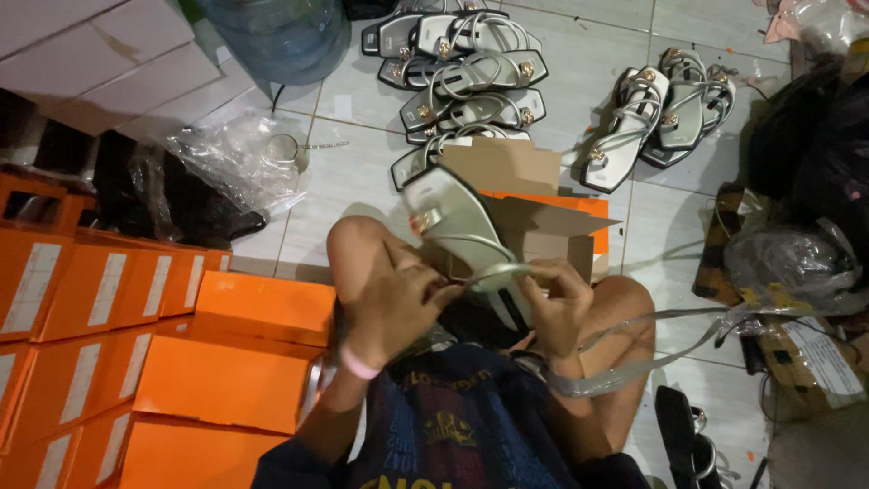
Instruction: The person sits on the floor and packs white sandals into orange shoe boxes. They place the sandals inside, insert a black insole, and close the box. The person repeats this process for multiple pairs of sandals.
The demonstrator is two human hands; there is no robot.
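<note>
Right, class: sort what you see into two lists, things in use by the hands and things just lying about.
In use:
left hand
right hand
silver sandal
open cardboard box

Lying about:
sandal pile
three sandals
orange boxes
water jug
plastic bags

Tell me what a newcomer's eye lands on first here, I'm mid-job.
At centre, the left hand and right hand share a grip on a pale silver strappy flat sandal, above an open brown and orange cardboard shoe box. Bright orange lidded shoe boxes are stacked at lower left. More matching silver sandals lie in piles on the white tiled floor at top.
</note>
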